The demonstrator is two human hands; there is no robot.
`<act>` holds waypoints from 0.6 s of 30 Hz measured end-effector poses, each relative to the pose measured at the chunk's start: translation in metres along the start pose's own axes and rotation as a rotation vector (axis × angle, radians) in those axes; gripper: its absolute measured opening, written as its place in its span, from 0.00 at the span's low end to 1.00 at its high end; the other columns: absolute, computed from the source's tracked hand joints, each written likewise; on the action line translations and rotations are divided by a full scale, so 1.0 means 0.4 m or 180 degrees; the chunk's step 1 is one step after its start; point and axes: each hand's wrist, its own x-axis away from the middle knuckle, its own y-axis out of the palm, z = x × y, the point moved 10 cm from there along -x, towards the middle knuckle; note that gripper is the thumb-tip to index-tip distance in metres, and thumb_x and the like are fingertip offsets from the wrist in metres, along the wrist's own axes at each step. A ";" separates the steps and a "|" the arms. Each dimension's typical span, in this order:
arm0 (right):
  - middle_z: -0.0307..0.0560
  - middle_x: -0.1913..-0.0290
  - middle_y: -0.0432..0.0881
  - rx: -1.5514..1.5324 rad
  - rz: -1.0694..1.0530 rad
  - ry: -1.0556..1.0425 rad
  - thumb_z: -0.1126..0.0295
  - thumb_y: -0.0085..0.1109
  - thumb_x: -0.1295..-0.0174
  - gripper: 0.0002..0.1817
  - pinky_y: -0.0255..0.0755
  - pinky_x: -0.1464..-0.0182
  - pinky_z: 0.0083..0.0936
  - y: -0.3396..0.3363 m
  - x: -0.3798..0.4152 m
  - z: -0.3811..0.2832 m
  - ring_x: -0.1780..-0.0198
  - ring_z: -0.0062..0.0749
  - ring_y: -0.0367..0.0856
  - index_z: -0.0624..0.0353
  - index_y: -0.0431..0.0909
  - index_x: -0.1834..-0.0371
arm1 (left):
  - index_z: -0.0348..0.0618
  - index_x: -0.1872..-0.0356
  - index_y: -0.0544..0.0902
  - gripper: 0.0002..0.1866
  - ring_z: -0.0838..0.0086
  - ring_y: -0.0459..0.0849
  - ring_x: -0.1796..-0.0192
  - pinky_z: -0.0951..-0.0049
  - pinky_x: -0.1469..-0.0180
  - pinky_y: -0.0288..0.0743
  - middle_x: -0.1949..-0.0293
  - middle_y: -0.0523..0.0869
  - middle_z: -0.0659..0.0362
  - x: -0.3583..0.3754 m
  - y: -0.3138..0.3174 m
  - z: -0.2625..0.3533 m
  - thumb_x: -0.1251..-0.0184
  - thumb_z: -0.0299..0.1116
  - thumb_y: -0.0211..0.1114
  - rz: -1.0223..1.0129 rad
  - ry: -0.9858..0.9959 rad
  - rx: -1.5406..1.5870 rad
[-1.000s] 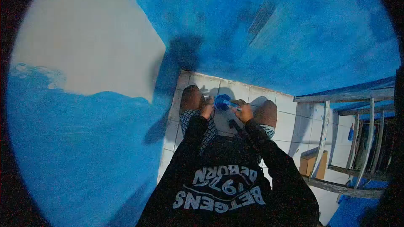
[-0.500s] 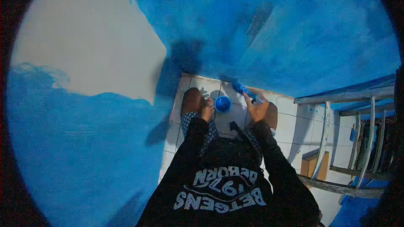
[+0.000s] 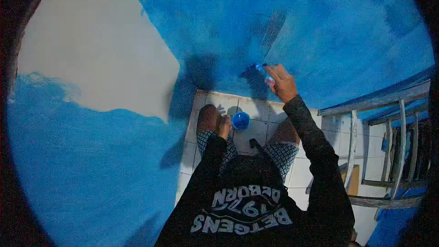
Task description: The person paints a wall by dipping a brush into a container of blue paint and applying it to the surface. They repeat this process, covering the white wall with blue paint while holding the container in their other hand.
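Observation:
My right hand (image 3: 284,84) is closed around the handle of a paintbrush (image 3: 267,78), its bristle end up against the blue-painted wall (image 3: 320,32). Blue paint smears the brush, and a bit of red shows on its handle. Low between my knees, my left hand (image 3: 226,126) grips the left side of a small round cup of blue paint (image 3: 241,121). Some of the left fingers are hidden behind the cup.
White floor tiles (image 3: 299,169) lie below me. To the left, another wall has a bare pale patch (image 3: 105,45) above blue paint. A wooden ladder (image 3: 352,137) stands at the right, with a cardboard box (image 3: 353,178) behind it.
My right hand has gone up and forward with the paintbrush, from beside the cup to the wall. The left hand and the cup stay nearly in place.

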 end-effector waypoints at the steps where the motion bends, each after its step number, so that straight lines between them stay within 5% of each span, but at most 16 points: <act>1: 0.48 0.44 0.83 0.0008 0.0006 -0.0004 0.77 0.68 0.51 0.32 0.81 0.56 0.41 -0.025 -0.022 0.004 0.49 0.50 0.83 0.52 0.77 0.37 | 0.55 0.32 0.77 0.31 0.70 0.77 0.41 0.61 0.41 0.74 0.40 0.78 0.62 -0.028 -0.006 -0.030 0.29 0.60 0.61 0.0054 0.0025 0.0011; 3: 0.47 0.44 0.84 0.0020 0.0304 -0.0244 0.69 0.71 0.47 0.27 0.82 0.53 0.43 -0.137 -0.092 -0.016 0.44 0.52 0.82 0.52 0.78 0.41 | 0.55 0.30 0.75 0.31 0.70 0.77 0.40 0.60 0.40 0.74 0.38 0.77 0.61 -0.081 -0.032 -0.089 0.27 0.59 0.61 0.0175 0.0057 0.0029; 6: 0.50 0.48 0.85 0.0113 0.0867 -0.0730 0.75 0.70 0.45 0.22 0.80 0.50 0.40 -0.327 -0.195 -0.057 0.50 0.51 0.83 0.58 0.81 0.45 | 0.55 0.29 0.74 0.32 0.69 0.74 0.36 0.59 0.38 0.73 0.35 0.75 0.59 -0.111 -0.006 -0.063 0.28 0.59 0.62 -0.0601 0.1264 -0.1292; 9: 0.50 0.53 0.87 -0.0003 0.1276 -0.0926 0.77 0.72 0.44 0.17 0.79 0.51 0.37 -0.502 -0.285 -0.122 0.54 0.45 0.85 0.61 0.83 0.50 | 0.53 0.28 0.71 0.34 0.66 0.73 0.34 0.54 0.36 0.71 0.32 0.73 0.58 -0.036 -0.036 -0.049 0.29 0.59 0.62 -0.0258 0.0142 0.0341; 12: 0.50 0.47 0.85 0.0680 0.1502 -0.1247 0.74 0.70 0.51 0.28 0.79 0.46 0.39 -0.580 -0.311 -0.140 0.50 0.49 0.83 0.58 0.82 0.41 | 0.54 0.26 0.69 0.36 0.62 0.71 0.31 0.51 0.33 0.67 0.27 0.70 0.59 0.016 -0.016 0.023 0.29 0.60 0.62 0.0074 0.0160 -0.0024; 18: 0.49 0.51 0.86 0.1072 0.1801 -0.1638 0.78 0.65 0.54 0.29 0.82 0.57 0.34 -0.555 -0.262 -0.223 0.57 0.44 0.85 0.58 0.84 0.43 | 0.53 0.30 0.72 0.35 0.60 0.70 0.31 0.53 0.35 0.70 0.33 0.74 0.59 0.105 0.028 0.086 0.32 0.61 0.65 -0.0008 0.0231 0.0043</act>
